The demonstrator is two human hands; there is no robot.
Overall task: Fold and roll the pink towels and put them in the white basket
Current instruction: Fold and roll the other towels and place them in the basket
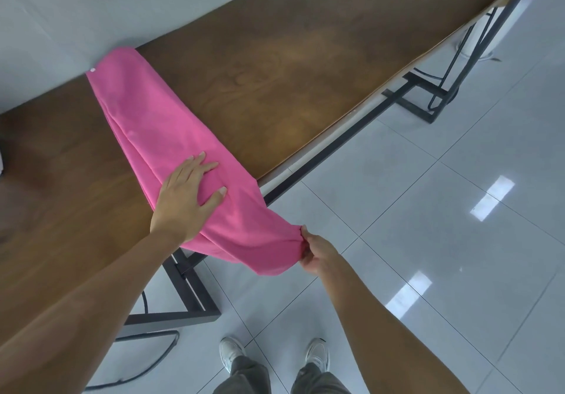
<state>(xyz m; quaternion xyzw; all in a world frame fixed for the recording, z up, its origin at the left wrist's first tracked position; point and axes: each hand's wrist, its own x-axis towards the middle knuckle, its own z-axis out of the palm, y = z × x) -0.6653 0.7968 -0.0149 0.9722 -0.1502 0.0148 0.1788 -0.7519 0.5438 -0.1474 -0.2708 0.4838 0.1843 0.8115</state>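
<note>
A pink towel [146,118], folded into a long strip, lies across the brown wooden table [275,72] from the wall side to the near edge. Its near end hangs off the table edge. My left hand [186,195] presses flat on the towel near the table edge, fingers straight. Off the table, my right hand [315,253] pinches the bunched hanging end of the towel and holds it up in the air. The white basket is not in view.
The table runs along a pale wall and stands on a black metal frame [397,94]. Glossy white floor tiles [428,210] lie to the right. My two shoes [275,354] show at the bottom. A black cable [146,363] curves under the table.
</note>
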